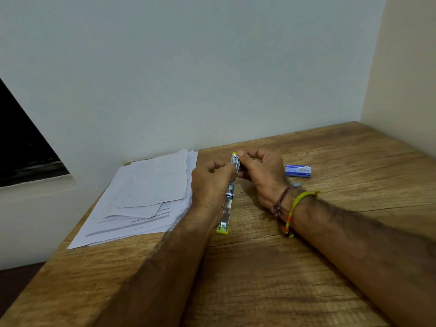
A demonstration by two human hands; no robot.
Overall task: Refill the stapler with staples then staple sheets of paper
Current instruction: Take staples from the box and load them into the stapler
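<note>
My left hand [210, 182] and right hand [259, 173] had fingers pinched on the opened stapler [227, 204], refill underway, staple box [298, 171] beside, papers [146, 197] unstapled on desk [283, 267].

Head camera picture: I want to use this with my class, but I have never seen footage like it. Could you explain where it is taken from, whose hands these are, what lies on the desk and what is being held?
There is only one picture, taken by a wide-angle camera worn on a person's head, looking forward and down. So the two bare arms reaching in from the bottom belong to the wearer; there is no machine.

The left hand and right hand meet over a metal stapler with yellow-green ends. It is swung open, its near end resting on the wooden desk, the far end pinched between the fingers. Whether staples are in it is too small to tell.

Left of the hands lies a loose pile of papers. To the right sits a small blue staple box. The right wrist wears thread bracelets.
</note>
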